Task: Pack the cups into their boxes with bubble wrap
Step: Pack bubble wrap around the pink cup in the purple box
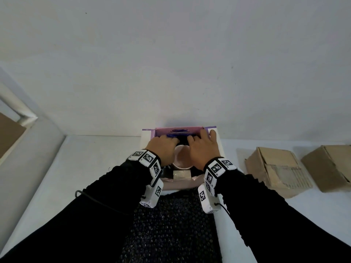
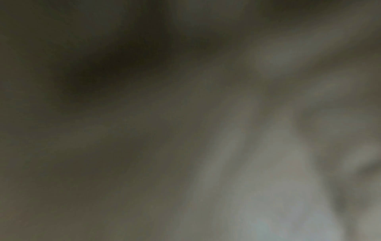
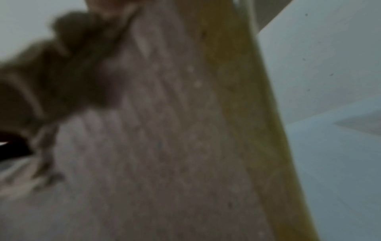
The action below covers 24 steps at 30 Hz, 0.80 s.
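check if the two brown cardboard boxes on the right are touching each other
Apart. The head view shows a strip of bare white table between the nearer cardboard box and the farther cardboard box.

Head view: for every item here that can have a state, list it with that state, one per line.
Purple box: open, flaps spread.
Pink cup: upright inside the purple box, mouth up, between the hands.
Left hand: fingers curled down into the box; grip hidden.
Right hand: fingers reach into the box; grip hidden.
Nearer cardboard box: shut, taped.
Farther cardboard box: shut.
Bubble wrap: spread flat.
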Each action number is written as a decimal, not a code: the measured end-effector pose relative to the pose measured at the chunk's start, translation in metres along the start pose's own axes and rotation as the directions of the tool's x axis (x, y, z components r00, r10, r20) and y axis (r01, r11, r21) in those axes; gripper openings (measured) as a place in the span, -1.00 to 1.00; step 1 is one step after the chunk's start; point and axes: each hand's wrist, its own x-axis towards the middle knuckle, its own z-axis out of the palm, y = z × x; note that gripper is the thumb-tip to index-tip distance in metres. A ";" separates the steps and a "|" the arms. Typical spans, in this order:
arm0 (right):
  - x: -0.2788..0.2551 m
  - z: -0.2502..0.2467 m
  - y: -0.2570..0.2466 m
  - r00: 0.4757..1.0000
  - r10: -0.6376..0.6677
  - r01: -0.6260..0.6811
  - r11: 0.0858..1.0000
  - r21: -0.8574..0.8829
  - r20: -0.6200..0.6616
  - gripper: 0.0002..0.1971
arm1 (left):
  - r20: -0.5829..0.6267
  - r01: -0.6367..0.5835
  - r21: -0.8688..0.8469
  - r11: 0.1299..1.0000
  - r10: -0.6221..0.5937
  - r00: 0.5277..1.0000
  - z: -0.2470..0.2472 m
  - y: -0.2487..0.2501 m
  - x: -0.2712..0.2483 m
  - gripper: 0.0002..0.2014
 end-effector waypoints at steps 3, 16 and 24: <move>-0.002 -0.008 0.000 1.000 0.015 -0.016 0.998 0.065 0.010 -0.68 | 0.037 0.003 -0.042 0.999 -0.001 0.999 -0.003 0.000 -0.002 -0.58; -0.093 -0.029 -0.017 0.939 -0.123 0.244 0.896 0.370 -0.321 -0.82 | -0.291 -0.054 -0.351 0.935 -0.054 0.955 0.002 0.005 -0.107 -0.77; -0.173 0.026 -0.059 0.995 -0.073 0.096 0.833 0.544 -0.063 -0.81 | -0.483 -0.111 -0.377 0.919 -0.093 0.871 0.062 0.023 -0.171 -0.85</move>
